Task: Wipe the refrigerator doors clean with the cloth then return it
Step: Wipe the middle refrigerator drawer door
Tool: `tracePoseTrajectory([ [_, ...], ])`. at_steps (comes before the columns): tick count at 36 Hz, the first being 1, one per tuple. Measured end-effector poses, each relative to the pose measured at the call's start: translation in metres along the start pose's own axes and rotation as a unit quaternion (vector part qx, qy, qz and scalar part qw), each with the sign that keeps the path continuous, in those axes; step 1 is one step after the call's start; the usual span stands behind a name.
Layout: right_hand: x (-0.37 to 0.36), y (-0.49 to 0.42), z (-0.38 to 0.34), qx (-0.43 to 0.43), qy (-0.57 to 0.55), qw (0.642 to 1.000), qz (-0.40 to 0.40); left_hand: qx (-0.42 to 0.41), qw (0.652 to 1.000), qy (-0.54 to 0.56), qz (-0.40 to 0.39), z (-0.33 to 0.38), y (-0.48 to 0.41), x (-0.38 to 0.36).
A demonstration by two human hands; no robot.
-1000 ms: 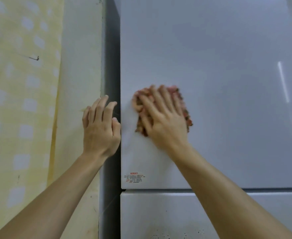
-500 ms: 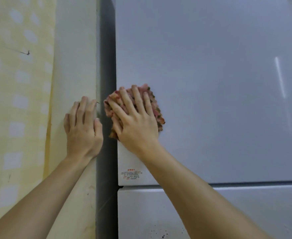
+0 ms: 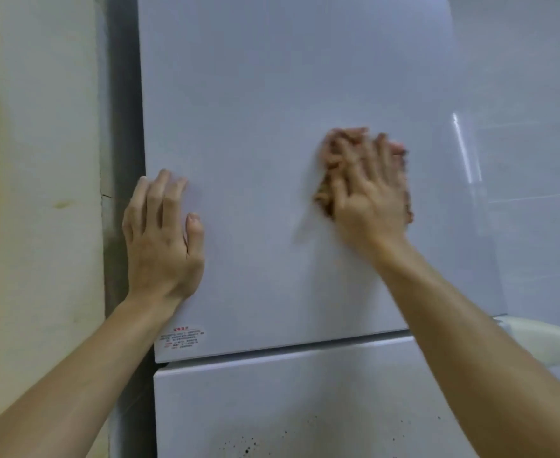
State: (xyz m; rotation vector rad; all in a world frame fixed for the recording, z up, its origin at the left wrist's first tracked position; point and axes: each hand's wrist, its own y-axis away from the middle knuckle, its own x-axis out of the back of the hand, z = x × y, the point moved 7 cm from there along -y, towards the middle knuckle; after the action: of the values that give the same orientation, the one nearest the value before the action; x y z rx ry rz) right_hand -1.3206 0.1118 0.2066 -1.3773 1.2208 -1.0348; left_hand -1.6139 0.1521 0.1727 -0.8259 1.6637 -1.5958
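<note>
The upper refrigerator door (image 3: 272,110) is a glossy pale grey panel that fills most of the view. My right hand (image 3: 367,193) presses a reddish-brown cloth (image 3: 323,193) flat against the door's right half, fingers spread over it; the hand and cloth are blurred. My left hand (image 3: 161,239) lies flat on the door near its left edge, fingers straight and pointing up. The lower door (image 3: 272,401) begins below a dark seam and carries dark specks near the bottom.
A cream wall (image 3: 40,193) with yellowish stains stands to the left, past a dark gap (image 3: 123,127) beside the fridge. A small red-printed label (image 3: 181,337) sits at the upper door's lower left corner. A pale rounded object (image 3: 542,342) shows at the right edge.
My right hand has swept the cloth from the door's left edge across to its right half. My left hand has shifted from the wall beside the fridge onto the door's left edge.
</note>
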Motion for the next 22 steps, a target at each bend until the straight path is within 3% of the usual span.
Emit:
tracePoseTrajectory([
  [5,0.022,0.006,0.086,-0.163,-0.002,0.986,-0.03,-0.001,0.999,-0.029,-0.014,-0.004,0.005,-0.002],
  [12,0.016,0.014,0.063,-0.231,-0.005,0.973,0.004,0.006,1.0,-0.022,-0.013,0.001,0.009,-0.003],
  [17,-0.004,0.032,-0.004,-0.143,0.022,0.989,0.009,0.013,1.0,0.003,0.006,0.005,0.016,0.0],
  [22,-0.032,0.092,-0.116,0.117,-0.048,0.992,-0.006,0.016,0.999,0.034,0.027,0.011,0.021,0.002],
])
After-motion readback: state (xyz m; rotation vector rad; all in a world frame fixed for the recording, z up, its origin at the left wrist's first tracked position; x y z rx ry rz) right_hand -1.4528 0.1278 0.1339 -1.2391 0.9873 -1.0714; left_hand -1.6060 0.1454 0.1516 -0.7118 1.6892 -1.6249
